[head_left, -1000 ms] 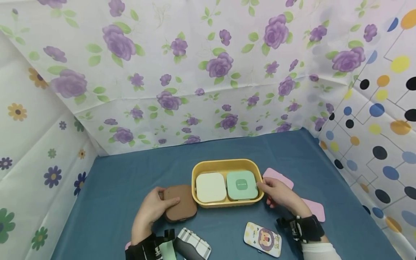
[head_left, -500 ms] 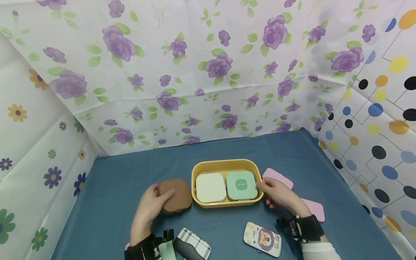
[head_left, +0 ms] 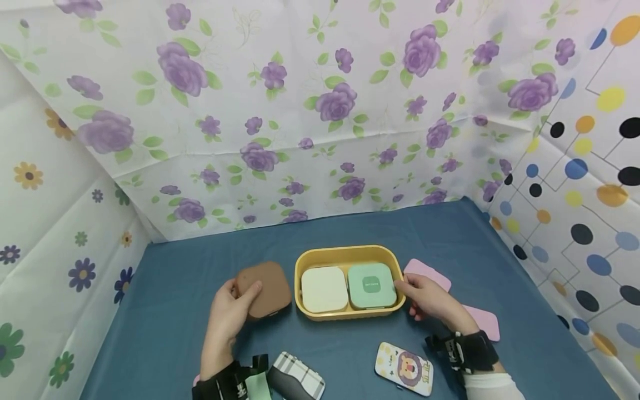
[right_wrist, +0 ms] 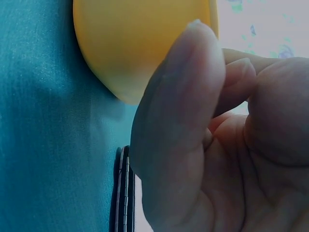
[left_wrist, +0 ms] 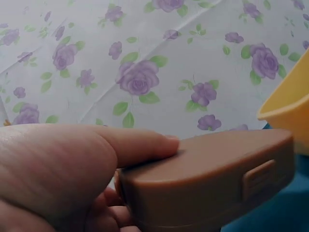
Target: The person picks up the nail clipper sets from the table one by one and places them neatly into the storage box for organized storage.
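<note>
In the head view my left hand (head_left: 229, 311) holds a brown rounded-square case (head_left: 265, 290), its thumb on the lid and its other fingers at the far side and below. The left wrist view shows the case tilted, with a small latch (left_wrist: 259, 180) on its side. To its right stands a yellow oblong container (head_left: 345, 315). Inside it sit a cream square case (head_left: 324, 289) on the left and a mint-green one (head_left: 371, 285) on the right. My right hand (head_left: 429, 297) grips the container's right end, thumb at the rim; its other fingertips are partly hidden.
Two pink flat cases (head_left: 485, 322) lie beside and behind my right hand. Nearer me are a lion-print case (head_left: 404, 368) and a plaid case (head_left: 300, 373), partly covered by the left wrist strap gear. Patterned cloth walls (head_left: 280, 122) enclose the blue tabletop (head_left: 200, 258).
My left hand has lifted and tilted the brown case, carrying it slightly left and away from me. The right hand and the yellow container stay where they were.
</note>
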`<state>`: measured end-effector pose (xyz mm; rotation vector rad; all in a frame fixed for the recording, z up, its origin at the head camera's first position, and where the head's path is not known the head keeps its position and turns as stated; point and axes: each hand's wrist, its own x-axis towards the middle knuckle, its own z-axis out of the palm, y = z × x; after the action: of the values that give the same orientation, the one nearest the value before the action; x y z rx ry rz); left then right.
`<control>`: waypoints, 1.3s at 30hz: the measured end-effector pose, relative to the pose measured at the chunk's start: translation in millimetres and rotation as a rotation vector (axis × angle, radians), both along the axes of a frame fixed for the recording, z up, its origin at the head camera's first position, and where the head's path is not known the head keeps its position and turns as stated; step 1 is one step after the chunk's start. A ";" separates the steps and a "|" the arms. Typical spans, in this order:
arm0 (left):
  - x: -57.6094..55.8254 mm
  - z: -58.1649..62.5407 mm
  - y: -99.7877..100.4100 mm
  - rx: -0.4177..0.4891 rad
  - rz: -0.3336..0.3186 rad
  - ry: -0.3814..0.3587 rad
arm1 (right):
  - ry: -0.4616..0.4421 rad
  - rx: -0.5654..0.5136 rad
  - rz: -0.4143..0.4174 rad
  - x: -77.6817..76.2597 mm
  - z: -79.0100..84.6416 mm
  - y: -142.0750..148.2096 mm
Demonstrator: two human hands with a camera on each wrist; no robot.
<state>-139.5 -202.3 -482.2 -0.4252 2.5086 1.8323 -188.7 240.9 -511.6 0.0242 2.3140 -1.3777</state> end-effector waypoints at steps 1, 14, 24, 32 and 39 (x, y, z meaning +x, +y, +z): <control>-0.1 0.8 0.5 0.018 0.008 0.005 | 0.000 0.001 0.002 -0.2 -0.5 0.5; -1.9 6.6 12.0 0.147 0.058 0.093 | 0.006 -0.004 0.019 -1.8 -3.7 2.3; -8.6 9.3 31.7 0.221 0.009 0.100 | 0.011 -0.009 0.026 -0.4 -0.1 1.8; -10.1 10.5 55.1 0.309 -0.096 0.136 | 0.010 -0.006 0.007 0.8 0.7 0.4; -10.5 8.2 78.4 0.351 -0.186 0.145 | 0.012 -0.013 0.016 1.2 1.9 0.8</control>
<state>-149.9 -124.0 -474.0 -0.0501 2.1469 2.2298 -187.5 241.7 -509.8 -0.0060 2.3099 -1.3885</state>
